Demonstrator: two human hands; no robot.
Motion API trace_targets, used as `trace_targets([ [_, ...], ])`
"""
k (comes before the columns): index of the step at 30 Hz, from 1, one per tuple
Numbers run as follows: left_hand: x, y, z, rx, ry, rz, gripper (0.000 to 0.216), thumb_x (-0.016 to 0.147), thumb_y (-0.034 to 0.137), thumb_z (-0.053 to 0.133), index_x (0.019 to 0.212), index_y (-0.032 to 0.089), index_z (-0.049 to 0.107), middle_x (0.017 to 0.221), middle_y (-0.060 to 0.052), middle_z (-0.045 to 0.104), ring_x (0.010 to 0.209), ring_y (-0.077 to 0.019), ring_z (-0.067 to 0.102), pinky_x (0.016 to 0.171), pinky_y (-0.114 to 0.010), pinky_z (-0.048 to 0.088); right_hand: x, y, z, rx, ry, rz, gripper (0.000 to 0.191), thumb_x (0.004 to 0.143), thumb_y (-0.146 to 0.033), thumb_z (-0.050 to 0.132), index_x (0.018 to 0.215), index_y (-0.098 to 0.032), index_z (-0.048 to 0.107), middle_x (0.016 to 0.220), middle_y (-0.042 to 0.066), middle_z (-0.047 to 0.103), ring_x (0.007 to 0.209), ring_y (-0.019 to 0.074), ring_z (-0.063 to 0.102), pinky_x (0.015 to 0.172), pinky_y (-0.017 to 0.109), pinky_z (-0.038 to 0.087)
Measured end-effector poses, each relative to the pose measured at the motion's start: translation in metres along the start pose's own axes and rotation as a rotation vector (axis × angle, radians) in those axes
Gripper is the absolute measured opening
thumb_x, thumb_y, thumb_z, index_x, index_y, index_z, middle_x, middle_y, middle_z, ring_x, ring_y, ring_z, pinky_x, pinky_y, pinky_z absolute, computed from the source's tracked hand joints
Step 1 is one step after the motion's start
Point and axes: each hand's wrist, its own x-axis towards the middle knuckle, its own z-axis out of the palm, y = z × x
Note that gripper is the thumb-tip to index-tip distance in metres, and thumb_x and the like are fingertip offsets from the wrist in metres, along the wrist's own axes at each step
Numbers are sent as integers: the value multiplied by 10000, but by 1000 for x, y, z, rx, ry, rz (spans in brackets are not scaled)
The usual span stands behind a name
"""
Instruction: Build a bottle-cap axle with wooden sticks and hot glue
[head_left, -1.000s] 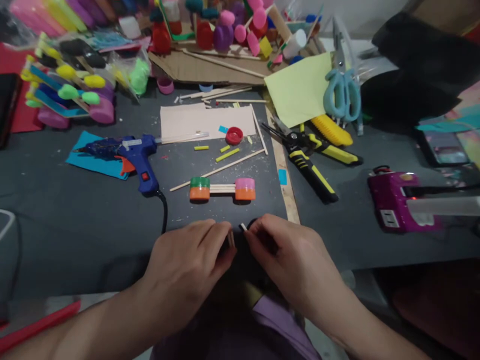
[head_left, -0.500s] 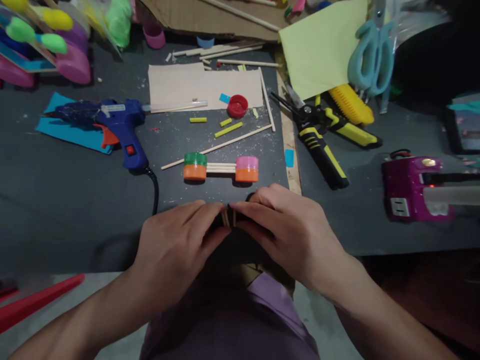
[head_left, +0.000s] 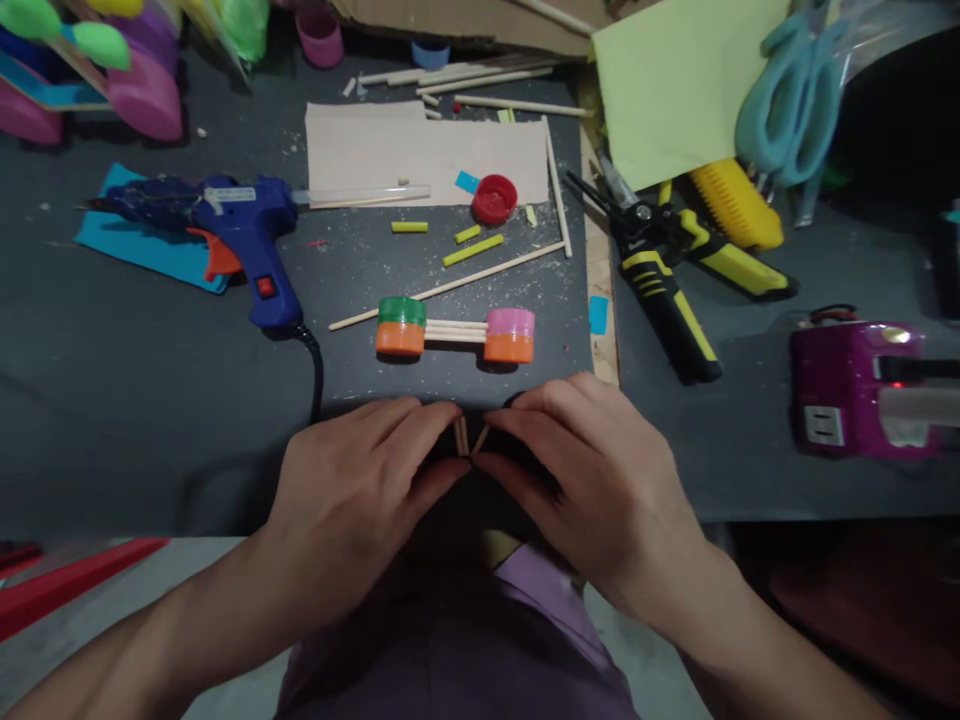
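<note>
Near the table's front edge, my left hand (head_left: 367,470) pinches a pair of short wooden sticks (head_left: 461,437) between thumb and forefinger. Facing it, my right hand (head_left: 592,470) pinches one short wooden stick (head_left: 481,438), which leans to the right. The fingertips nearly meet, with a narrow gap between the sticks. Just beyond lies a dumbbell-shaped piece: green-and-orange bottle caps (head_left: 400,327) and pink-and-orange bottle caps (head_left: 510,335) joined by several thin wooden sticks (head_left: 455,331). The far ends of the held sticks are hidden by my fingers.
A blue glue gun (head_left: 247,235) lies left on blue paper, its cord running toward me. Beyond are a red cap (head_left: 494,199), yellow tube pieces (head_left: 472,250) and a long stick (head_left: 450,286). Pliers (head_left: 660,270), scissors (head_left: 791,100) and a purple power adapter (head_left: 855,385) are right.
The stick in my right hand has tilted from upright to leaning right. The pair in my left hand has turned slightly. The whole view has shifted a little.
</note>
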Motion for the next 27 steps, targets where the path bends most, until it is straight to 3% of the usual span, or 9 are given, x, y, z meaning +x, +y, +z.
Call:
trace_targets([
  [13,2,-2,-2,1,-18,7,155,959,273,623,1078,175,632,876,-12,714,735,-181,677,622,-315,490,-5,-12,6,-150,67,61,154,931,-245,636,914,-129,736,852,99,696,757,264,566,638,401,398],
  [27,2,-2,0,-12,0,34,118,970,239,590,1050,164,634,861,-25,722,734,-200,685,622,-345,516,-1,-6,11,60,92,3,159,944,-174,639,1024,-107,759,871,89,717,788,222,589,695,380,440],
])
